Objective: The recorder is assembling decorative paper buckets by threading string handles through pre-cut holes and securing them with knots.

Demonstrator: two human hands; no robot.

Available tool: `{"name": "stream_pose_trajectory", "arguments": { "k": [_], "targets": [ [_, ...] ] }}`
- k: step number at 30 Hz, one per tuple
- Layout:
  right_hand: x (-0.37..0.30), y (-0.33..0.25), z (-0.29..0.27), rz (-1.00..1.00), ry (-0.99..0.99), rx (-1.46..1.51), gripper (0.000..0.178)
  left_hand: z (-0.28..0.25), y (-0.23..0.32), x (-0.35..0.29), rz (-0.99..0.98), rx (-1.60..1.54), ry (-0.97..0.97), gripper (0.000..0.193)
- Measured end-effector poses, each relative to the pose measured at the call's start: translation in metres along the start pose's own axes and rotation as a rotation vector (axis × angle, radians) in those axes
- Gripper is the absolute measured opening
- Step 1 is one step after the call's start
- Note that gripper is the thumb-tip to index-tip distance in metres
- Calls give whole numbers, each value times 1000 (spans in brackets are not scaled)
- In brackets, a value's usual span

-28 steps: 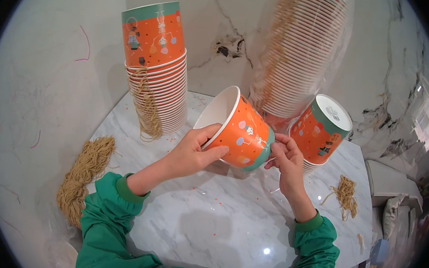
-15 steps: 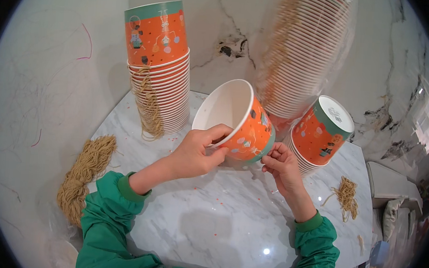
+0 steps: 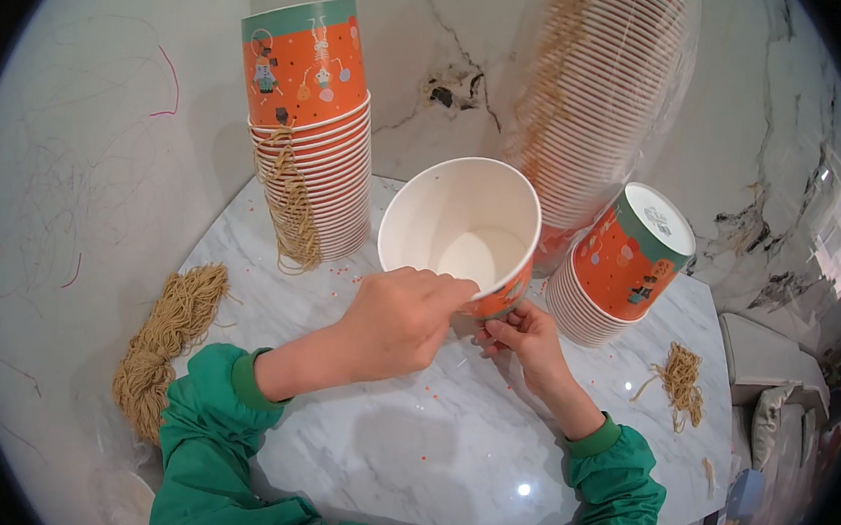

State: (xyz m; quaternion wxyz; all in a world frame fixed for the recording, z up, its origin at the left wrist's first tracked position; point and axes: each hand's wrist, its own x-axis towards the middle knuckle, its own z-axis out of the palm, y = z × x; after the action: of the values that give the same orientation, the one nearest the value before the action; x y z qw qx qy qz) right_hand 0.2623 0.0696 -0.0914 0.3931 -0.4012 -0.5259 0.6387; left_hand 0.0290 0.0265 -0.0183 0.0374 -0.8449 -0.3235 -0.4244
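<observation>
Left hand [image 3: 399, 318] and right hand [image 3: 525, 336] — fingers of both grasping one orange paper cup [image 3: 464, 234] above the marble surface [image 3: 428, 439], its white inside empty. Beyond: a tilted cup stack [image 3: 625, 262], an upright stack [image 3: 308, 128] draped with tan string [image 3: 293, 205].

At ten o'clock a stack of orange paper cups [image 3: 312, 172] stands on the marble bench [image 3: 447, 440], tan string [image 3: 292, 210] draped down its side. At nine, a bundle of tan cord [image 3: 167, 337]. At twelve, a tall wrapped cup stack [image 3: 602, 100]; beside it a shorter leaning stack [image 3: 615, 271]. At three, a small string tuft [image 3: 682, 378].
</observation>
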Motion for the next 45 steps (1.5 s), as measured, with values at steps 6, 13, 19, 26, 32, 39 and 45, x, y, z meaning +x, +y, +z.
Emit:
{"name": "stream_pose_trajectory", "arguments": {
  "k": [6, 13, 19, 26, 32, 39, 45],
  "targets": [
    [-1, -14, -15, -399, 229, -727, 17, -5, 10, 1, 131, 270, -96, 27],
    [-20, -62, -2, -1137, 335, -1100, 52, -14, 1, 2, 174, 399, -199, 24],
    [-16, -53, 1, -1162, 220, -1306, 42, -15, 2, 4, 219, 536, -193, 15],
    [-18, -38, 8, -1165, 223, -1179, 26, 1, 20, 2, 218, 500, -133, 15],
    [-30, -35, 29, -1083, 115, -1057, 28, 13, 27, -8, 286, 466, 3, 10],
    [-13, -42, 1, -953, 137, -956, 32, -29, 9, 15, 271, 443, -37, 11],
    [-12, -41, -2, -1052, 156, -1061, 29, -32, -1, 15, 207, 422, -74, 15]
  ]
}}
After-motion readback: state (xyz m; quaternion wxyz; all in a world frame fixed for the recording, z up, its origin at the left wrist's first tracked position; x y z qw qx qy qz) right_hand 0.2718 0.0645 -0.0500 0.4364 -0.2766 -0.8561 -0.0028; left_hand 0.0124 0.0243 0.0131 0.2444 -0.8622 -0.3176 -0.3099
